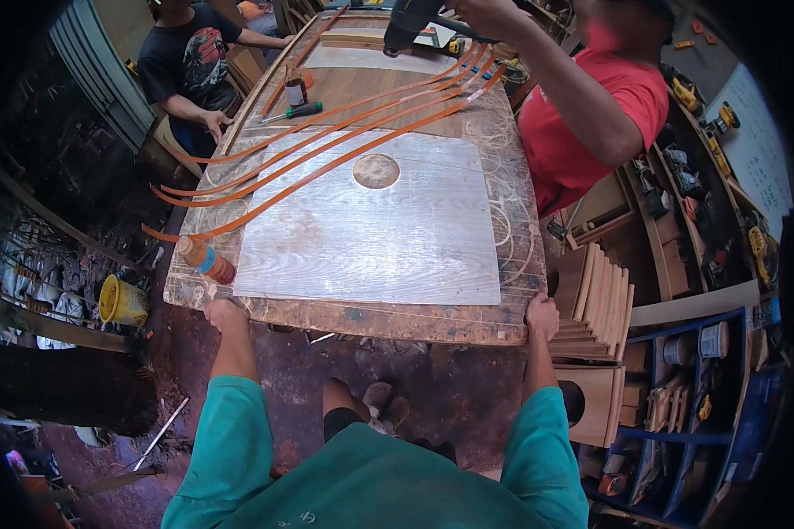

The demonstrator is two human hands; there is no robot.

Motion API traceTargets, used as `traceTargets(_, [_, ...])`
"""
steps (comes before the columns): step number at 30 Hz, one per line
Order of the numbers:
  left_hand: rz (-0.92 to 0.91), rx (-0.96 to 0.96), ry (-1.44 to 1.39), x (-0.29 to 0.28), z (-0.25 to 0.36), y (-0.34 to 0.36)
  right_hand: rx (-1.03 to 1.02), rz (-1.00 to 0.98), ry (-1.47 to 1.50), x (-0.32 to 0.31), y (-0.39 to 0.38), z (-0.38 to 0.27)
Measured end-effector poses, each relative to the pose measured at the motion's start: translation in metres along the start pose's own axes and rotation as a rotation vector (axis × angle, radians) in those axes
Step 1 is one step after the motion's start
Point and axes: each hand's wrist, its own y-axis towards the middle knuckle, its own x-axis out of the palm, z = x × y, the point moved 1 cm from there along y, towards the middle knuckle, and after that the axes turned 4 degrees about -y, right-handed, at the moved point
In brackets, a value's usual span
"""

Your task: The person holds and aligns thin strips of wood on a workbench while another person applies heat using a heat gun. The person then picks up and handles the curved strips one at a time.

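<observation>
At the near left corner of the worn wooden workbench (353, 324), my left hand (227, 314) is closed on the edge. My right hand (543, 317) grips the near right corner, its fingers partly hidden. A grey wood-grain sheet (370, 238) with a round cutout (376, 171) lies flat on the bench between them. Just beyond my left hand, a bottle (205, 257) with a blue label and reddish contents stands near the left edge. Several long, thin orange strips (318, 187) run diagonally across the sheet's far part, their left ends reaching past the bench's side.
A person in red (591, 106) at the far right holds a dark power tool (408, 25) over the bench. Another person (190, 66) touches its far left side. A screwdriver (304, 110) and small bottle (295, 91) rest beyond the strips. Stacked boards (591, 300) stand beside my right hand.
</observation>
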Motion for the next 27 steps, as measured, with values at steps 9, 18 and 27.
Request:
traceTargets(9, [-0.039, 0.171, 0.334, 0.008, -0.006, 0.028, -0.004, 0.004, 0.002, -0.002, -0.004, -0.002])
traceTargets(18, [-0.029, 0.236, 0.392, 0.013, -0.013, 0.044, 0.005, 0.005, 0.000, 0.000, -0.002, 0.001])
traceTargets(27, [-0.005, 0.264, 0.416, 0.009, -0.011, 0.031, 0.014, 0.009, -0.007, 0.001, -0.001, 0.001])
